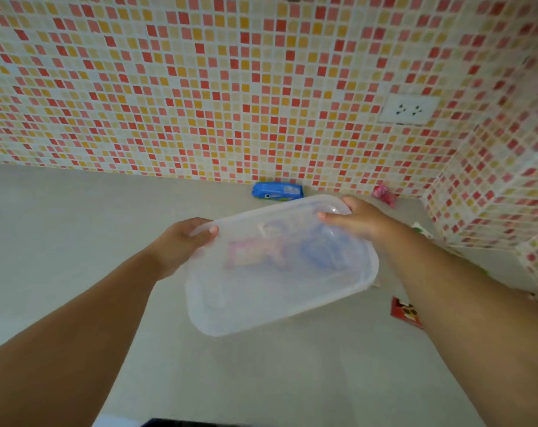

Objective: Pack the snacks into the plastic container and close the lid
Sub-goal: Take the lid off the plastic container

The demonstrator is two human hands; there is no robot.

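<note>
one container (280, 266), two hands (181, 245) (357, 221) (four loose snacks (277, 191) (383, 192) (404, 311) (423, 231))

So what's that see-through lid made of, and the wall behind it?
The lid looks like thin frosted plastic: snack colours show through it, blurred and milky. The wall looks like small glossy mosaic tiles, red, orange and cream, with pale lines between them, though it could be a printed tile-pattern sheet.

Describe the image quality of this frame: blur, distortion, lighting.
Head view: wide-angle bend curves the tiled wall and counter; soft, even light; the container held by the left hand and right hand is motion-blurred, contents hazy.
</note>
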